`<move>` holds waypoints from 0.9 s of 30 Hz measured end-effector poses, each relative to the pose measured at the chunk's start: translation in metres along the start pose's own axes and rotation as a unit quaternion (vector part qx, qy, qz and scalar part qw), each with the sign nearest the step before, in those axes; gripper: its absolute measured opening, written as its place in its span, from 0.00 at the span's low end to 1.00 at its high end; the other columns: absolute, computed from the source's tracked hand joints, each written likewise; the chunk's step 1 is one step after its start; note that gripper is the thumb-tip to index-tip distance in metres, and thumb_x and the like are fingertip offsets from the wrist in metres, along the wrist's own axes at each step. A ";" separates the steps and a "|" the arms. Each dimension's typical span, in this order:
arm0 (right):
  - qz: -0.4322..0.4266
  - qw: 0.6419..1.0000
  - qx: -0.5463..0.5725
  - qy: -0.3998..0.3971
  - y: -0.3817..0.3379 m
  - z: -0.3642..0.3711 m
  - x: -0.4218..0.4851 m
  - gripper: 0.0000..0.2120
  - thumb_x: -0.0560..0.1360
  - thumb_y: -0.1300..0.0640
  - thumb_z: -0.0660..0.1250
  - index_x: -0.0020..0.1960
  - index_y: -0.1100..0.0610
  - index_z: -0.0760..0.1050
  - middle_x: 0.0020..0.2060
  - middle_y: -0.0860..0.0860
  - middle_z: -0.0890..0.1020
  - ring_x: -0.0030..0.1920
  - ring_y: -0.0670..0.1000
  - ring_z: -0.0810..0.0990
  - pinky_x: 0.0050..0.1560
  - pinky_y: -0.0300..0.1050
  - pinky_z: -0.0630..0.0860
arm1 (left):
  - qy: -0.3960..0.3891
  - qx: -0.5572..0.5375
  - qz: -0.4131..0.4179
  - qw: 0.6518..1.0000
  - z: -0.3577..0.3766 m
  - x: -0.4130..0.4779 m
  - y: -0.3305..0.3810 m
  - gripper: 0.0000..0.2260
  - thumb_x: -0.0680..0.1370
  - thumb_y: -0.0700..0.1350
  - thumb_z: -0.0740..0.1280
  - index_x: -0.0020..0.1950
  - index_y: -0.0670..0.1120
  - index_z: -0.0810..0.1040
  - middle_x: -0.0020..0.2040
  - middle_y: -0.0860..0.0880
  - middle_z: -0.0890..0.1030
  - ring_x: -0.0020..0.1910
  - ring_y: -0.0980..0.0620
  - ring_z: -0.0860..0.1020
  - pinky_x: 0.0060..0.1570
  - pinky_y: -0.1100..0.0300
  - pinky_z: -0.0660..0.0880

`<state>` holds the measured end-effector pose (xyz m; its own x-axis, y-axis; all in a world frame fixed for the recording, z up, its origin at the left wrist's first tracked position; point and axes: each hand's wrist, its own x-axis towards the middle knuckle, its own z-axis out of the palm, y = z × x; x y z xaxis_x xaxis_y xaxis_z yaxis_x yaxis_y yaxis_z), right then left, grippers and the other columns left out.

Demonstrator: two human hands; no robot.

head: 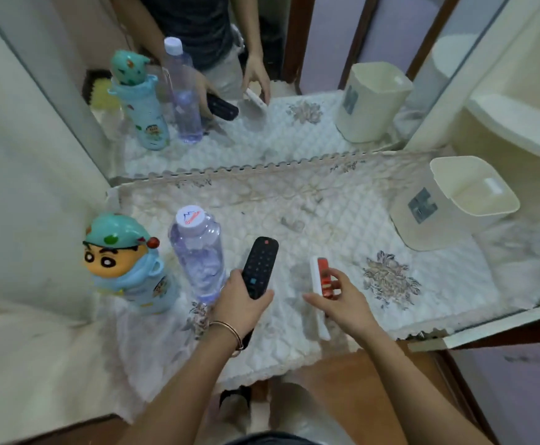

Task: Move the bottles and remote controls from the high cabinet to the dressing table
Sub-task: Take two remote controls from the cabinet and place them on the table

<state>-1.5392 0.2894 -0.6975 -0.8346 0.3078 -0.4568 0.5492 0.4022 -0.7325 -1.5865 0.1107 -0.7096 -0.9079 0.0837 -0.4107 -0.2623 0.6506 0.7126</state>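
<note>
A clear water bottle (198, 255) with a white cap stands on the dressing table's quilted white cover (326, 226). To its left stands a light blue cartoon-character bottle (127, 264). My left hand (241, 303) grips a black remote control (259, 268) just above the cover, right of the clear bottle. My right hand (339, 300) holds a white remote control with a red face (320, 284), tilted on its edge over the middle of the cover.
A cream plastic bin (455, 203) stands at the table's right back. A mirror (262, 91) behind the table reflects the bottles, hands and bin. A white wall panel borders the left; a rounded cream shelf (519, 123) sits at the right.
</note>
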 end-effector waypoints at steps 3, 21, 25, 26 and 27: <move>-0.023 0.998 -0.058 -0.007 -0.009 -0.003 0.031 0.26 0.68 0.52 0.74 0.62 0.55 0.70 0.40 0.43 0.76 0.43 0.51 0.78 0.47 0.53 0.80 | 0.046 0.020 -0.011 0.999 0.016 0.019 0.015 0.24 0.70 0.49 0.69 0.61 0.40 0.66 0.56 0.42 0.75 0.53 0.42 0.76 0.53 0.49 0.75; -0.091 0.949 -0.285 -0.095 -0.022 0.015 0.092 0.42 0.69 0.46 0.68 0.75 0.57 0.50 0.67 0.55 0.64 0.64 0.58 0.70 0.54 0.52 0.74 | 0.082 0.247 -0.101 0.960 0.039 0.042 0.028 0.26 0.77 0.51 0.60 0.70 0.42 0.58 0.68 0.43 0.63 0.61 0.40 0.68 0.57 0.49 0.73; -0.108 0.949 -0.277 -0.103 -0.024 0.020 0.089 0.42 0.70 0.46 0.67 0.75 0.58 0.48 0.65 0.55 0.64 0.62 0.59 0.72 0.52 0.51 0.74 | 0.092 0.262 -0.108 0.955 0.040 0.042 0.030 0.26 0.77 0.53 0.60 0.69 0.41 0.59 0.68 0.43 0.63 0.59 0.42 0.69 0.54 0.50 0.75; -0.111 0.949 -0.276 -0.105 -0.025 0.021 0.089 0.41 0.70 0.47 0.66 0.75 0.58 0.48 0.65 0.55 0.64 0.62 0.60 0.72 0.52 0.51 0.74 | 0.096 0.260 -0.109 0.955 0.040 0.041 0.030 0.26 0.77 0.53 0.60 0.69 0.41 0.59 0.68 0.43 0.63 0.59 0.42 0.69 0.54 0.50 0.75; -0.114 0.948 -0.277 -0.109 -0.025 0.023 0.089 0.41 0.70 0.47 0.66 0.74 0.58 0.49 0.65 0.56 0.64 0.62 0.60 0.72 0.53 0.51 0.74 | 0.099 0.258 -0.108 0.955 0.040 0.041 0.029 0.26 0.77 0.53 0.60 0.69 0.41 0.59 0.68 0.43 0.63 0.60 0.42 0.69 0.54 0.51 0.75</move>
<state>-1.6285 0.2873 -0.7311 -0.8901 -0.0031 -0.4557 0.2403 0.8465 -0.4750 -1.6178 0.1635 -0.7286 -0.9082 -0.2062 -0.3642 -0.3013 0.9261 0.2269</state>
